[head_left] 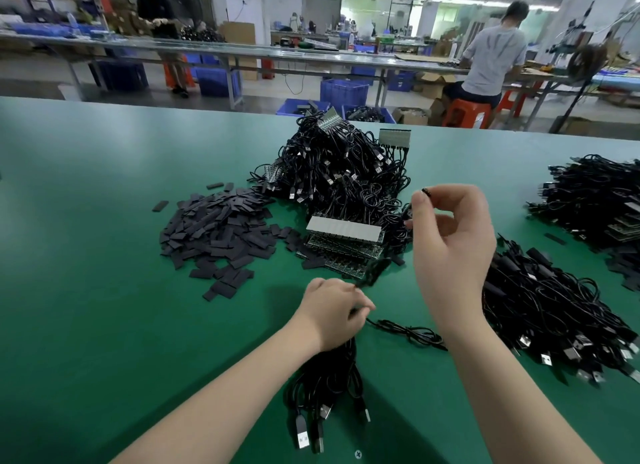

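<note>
Thin black cables (325, 370), left hand (332, 309) gripping, right hand (450, 241) perhaps pinching

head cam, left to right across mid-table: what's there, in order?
heap of flat black pieces → stack of circuit boards → right hand pinching a small black piece → cable pile at the right edge

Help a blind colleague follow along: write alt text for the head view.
The left hand grips a bundle of black USB cables at a green table; the right hand pinches a small black piece. Cable heaps and flat black strips lie behind.
</note>
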{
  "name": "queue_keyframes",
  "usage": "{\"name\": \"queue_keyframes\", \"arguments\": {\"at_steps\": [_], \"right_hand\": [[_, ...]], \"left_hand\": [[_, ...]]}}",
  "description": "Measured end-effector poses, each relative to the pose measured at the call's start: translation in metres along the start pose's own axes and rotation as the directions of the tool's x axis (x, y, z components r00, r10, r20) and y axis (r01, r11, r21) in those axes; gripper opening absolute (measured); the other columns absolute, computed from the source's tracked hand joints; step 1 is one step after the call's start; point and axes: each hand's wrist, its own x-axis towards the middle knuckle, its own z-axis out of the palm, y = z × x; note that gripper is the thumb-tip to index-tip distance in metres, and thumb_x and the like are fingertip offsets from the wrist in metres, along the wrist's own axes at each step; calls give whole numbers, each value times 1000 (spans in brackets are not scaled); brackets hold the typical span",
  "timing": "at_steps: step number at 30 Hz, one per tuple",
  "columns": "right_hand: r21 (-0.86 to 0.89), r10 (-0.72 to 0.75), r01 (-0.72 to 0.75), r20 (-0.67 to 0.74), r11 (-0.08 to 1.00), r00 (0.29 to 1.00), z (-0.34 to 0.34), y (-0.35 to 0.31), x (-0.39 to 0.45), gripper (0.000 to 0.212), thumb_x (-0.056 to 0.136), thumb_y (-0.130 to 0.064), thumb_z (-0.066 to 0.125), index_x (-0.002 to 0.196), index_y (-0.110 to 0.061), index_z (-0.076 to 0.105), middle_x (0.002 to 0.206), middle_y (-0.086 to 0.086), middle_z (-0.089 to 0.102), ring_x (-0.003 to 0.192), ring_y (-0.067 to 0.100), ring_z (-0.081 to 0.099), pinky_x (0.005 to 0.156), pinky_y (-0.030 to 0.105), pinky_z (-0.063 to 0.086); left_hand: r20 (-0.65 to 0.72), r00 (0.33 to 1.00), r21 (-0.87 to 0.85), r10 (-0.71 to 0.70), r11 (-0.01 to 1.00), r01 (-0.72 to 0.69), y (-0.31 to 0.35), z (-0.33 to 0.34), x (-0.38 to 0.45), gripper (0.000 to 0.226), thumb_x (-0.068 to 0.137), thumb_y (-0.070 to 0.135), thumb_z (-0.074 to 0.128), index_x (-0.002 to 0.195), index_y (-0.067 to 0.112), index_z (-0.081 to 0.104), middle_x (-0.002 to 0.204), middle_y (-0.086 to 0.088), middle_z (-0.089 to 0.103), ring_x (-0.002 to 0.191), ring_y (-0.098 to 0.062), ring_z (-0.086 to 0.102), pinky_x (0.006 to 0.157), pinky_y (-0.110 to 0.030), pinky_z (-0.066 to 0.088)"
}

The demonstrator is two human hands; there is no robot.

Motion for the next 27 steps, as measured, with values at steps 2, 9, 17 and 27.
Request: {"name": "queue_keyframes", "arguments": {"at_steps": [2,9,17,27], "right_hand": [[65,96,-97,18,993,995,2,1,3,17,96,-22,63,86,-33,56,82,-16,63,69,16,69,66,31,54],[78,148,-154,80,985,986,15,-5,11,18,95,-21,65,83,-32,57,80,-22,64,75,29,69,72,38,57],[265,372,-461,324,847,870,33,4,11,8,95,-14,63,89,-16,59,73,-10,67,73,16,74,67,23,56],[-248,566,-509,369,824,737,19,105,-33,14,93,-10,64,92,-24,65,86,3,74,65,10,68,68,28,55]], "left_hand": [[154,988,90,-7,996,-7,7,1,1,41,98,48,34,126,35,62,129,12,56,126,-18,43,103,-38,20],[233,967,130,103,982,-136,34,14,-7,64,96,63,31,148,26,37,146,1,44,133,-22,30,110,-43,14],[76,991,-100,109,990,-101,36,10,-13,42,100,47,43,95,20,75,111,4,62,114,-19,46,105,-32,21],[531,791,-689,304,698,194,-4,-79,-21,21,94,42,56,110,37,69,110,12,71,105,-2,64,93,-19,48]]}}
